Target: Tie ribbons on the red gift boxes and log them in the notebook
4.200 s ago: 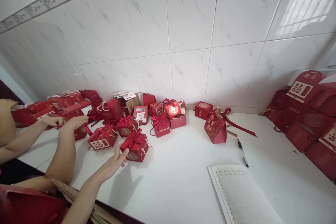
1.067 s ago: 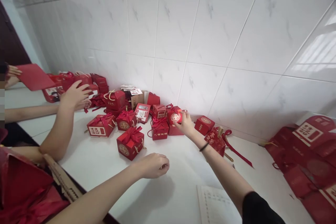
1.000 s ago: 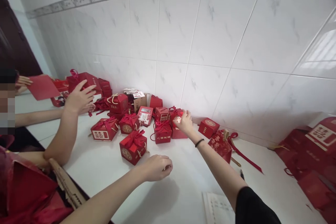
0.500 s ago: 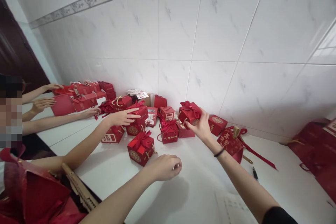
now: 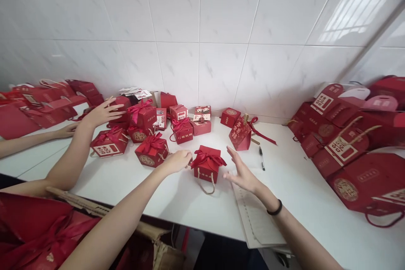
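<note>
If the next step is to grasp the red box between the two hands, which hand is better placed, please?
Probably the right hand: it is open and faces the red box, though apart from it. The left hand is curled beside the ribbon; whether it touches is unclear.

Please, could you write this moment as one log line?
left hand: left of ribboned box, contact unclear | right hand: open, right of box | box: upright on table, between hands | pen: beyond notebook

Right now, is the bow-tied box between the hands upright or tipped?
Upright: the box stands on the table, bow on top, rope handle drooping.
</note>
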Demonstrator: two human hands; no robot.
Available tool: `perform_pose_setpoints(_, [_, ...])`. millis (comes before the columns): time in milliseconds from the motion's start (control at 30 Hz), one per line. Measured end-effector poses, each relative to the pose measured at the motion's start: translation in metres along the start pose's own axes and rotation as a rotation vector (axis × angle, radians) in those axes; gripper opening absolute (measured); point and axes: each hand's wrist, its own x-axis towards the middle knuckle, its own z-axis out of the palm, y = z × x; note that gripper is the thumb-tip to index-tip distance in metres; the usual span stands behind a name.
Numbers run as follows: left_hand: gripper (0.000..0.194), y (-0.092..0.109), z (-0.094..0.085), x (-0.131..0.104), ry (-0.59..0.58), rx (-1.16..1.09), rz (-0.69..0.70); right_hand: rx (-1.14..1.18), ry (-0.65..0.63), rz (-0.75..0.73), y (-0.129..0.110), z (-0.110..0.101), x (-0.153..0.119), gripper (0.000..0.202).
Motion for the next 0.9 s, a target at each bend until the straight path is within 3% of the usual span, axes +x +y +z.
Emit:
perform_pose_setpoints(67, [0.043, 0.009, -0.004, 0.000, -0.089, -0.093, -0.012, 0.093, 0.132, 0.144, -0.010, 0.002, -0.001, 0.058])
perform_pose_setpoints(133, [0.048, 0.018, -0.005, -0.002, -0.130, -0.140, -0.039, 0.183, 0.185, 0.281, -0.017, 0.008, 0.002, 0.043])
perform_pose_setpoints(300, [0.036, 0.032, -0.004, -0.007, -0.165, -0.221, -0.114, 0.406, 0.160, 0.422, -0.016, 0.023, 0.016, 0.046])
perform_pose_setpoints(500, [0.033, 0.031, -0.005, -0.006, -0.252, -0.247, -0.090, 0.751, 0.154, 0.407, -0.011, 0.025, 0.017, 0.043])
perform_pose_setpoints(733, [0.031, 0.028, -0.012, -0.004, -0.423, -0.153, -0.081, 0.836, 0.210, 0.404, -0.017, 0.028, 0.011, 0.035])
perform_pose_setpoints(800, [0.039, 0.028, -0.014, -0.005, -0.395, -0.069, -0.054, 0.822, 0.221, 0.403, -0.018, 0.029, 0.012, 0.033])
perform_pose_setpoints(900, [0.066, 0.024, -0.015, -0.006, -0.262, 0.003, 0.013, 0.789, 0.248, 0.400, -0.018, 0.032, 0.016, 0.032])
